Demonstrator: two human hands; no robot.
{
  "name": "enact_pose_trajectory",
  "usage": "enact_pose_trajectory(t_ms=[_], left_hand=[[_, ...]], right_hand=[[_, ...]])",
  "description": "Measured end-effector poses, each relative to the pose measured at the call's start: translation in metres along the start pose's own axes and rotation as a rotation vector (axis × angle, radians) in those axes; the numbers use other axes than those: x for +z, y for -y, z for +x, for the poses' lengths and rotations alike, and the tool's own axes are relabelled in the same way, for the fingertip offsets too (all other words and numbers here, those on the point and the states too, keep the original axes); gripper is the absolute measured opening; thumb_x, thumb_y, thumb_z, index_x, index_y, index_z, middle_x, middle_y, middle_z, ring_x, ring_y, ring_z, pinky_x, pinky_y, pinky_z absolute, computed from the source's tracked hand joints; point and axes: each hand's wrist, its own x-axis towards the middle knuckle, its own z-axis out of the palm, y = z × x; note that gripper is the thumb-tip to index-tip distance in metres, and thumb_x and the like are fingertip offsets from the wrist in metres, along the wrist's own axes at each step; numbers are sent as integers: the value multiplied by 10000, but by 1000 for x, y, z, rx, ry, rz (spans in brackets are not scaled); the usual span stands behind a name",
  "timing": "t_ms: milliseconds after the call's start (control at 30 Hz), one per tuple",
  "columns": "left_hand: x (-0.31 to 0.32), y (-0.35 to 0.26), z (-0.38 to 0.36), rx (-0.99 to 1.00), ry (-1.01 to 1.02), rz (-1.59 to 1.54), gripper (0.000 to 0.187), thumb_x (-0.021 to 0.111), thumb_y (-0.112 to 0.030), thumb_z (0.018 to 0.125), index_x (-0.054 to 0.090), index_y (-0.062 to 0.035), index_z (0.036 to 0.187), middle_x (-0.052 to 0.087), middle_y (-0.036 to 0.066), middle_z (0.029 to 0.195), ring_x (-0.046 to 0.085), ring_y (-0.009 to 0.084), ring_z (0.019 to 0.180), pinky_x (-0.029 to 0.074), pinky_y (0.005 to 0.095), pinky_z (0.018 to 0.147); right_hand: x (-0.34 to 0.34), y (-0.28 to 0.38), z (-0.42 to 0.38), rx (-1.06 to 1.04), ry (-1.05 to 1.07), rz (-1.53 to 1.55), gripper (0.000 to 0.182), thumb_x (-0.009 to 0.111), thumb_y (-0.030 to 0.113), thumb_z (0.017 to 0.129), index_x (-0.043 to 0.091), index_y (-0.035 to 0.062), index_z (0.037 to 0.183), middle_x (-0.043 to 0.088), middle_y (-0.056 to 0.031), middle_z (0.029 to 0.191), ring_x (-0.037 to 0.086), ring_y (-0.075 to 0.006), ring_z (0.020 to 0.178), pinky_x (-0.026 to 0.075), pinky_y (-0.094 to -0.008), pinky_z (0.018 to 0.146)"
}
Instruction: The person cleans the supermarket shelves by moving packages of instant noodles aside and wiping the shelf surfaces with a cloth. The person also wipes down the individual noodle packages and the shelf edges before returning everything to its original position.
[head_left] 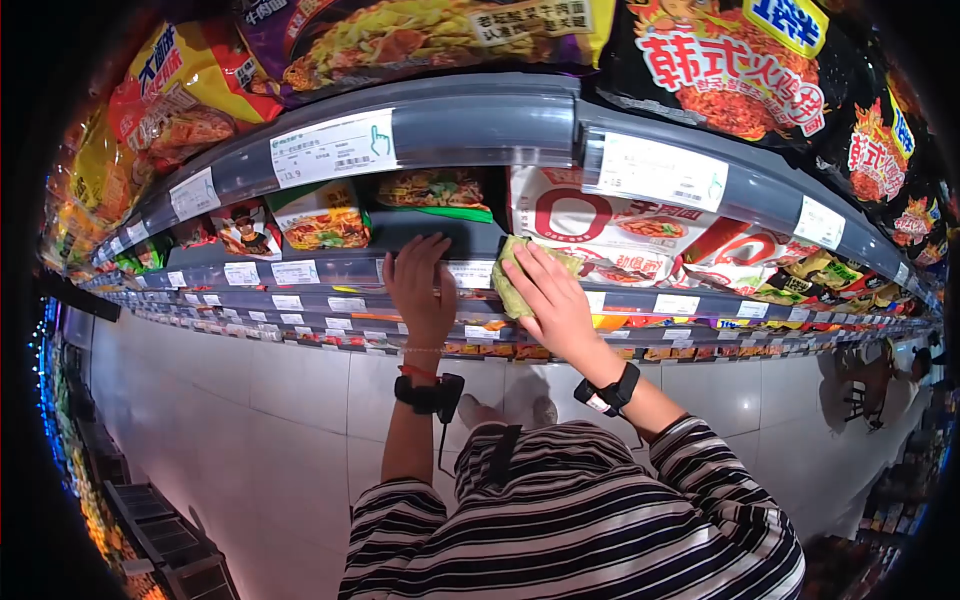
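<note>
A crumpled yellow-green cloth is under my right hand, against the front edge of the second shelf. The fingers of that hand are pressed together over the cloth. To its left, my left hand rests at the same shelf edge, fingers apart and holding nothing. Behind my left hand lies a noodle pack with a green edge, beside a bare dark stretch of shelf. White and red noodle bags stand just behind my right hand.
Above, a grey shelf edge with price labels juts out under large noodle bags. Lower shelves run below my hands. Pale floor tiles lie beneath, with a dark rack at the lower left and a stool at the right.
</note>
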Motion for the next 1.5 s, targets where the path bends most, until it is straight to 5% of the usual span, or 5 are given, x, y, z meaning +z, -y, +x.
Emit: enact_pose_trajectory(t_ms=[533,800,1067,1133,1500], left_hand=[[-76,126,-5,113,165,-115,387,570,-32,801,584,-89,1183,553,74,1305,488,288,1240,276,501,1066],[-80,145,-7,178,257,-67,454,554,-113,835,543,-129,1289,486,46,1394,420,241,1311,250,431,1082],[-76,143,-8,158,237,-101,448,543,-110,836,547,-143,1282,475,43,1399,402,231,1323,225,419,1088],[-78,143,-8,159,244,-99,447,543,-111,835,548,-143,1281,476,43,1399,402,232,1324,224,421,1089],[-74,140,-11,128,232,-116,439,523,-85,836,522,-120,1274,466,75,1403,378,279,1340,206,466,1097]], right_hand=[[107,107,127,212,-147,16,399,639,92,692,602,16,1082,651,-146,980,594,-330,944,470,-424,857],[48,106,111,479,13,-332,386,652,105,682,624,4,1053,660,-156,1018,563,-334,1041,437,-446,939],[12,94,96,134,-499,-558,482,641,-16,614,668,37,1092,641,-110,1155,596,-299,1019,481,-388,861],[43,87,89,316,-154,-471,451,657,6,644,638,17,1095,634,-132,1146,584,-291,1056,464,-399,912],[102,96,129,313,-80,-155,441,601,96,764,585,-10,1192,623,-176,1192,592,-335,1051,435,-416,961]])
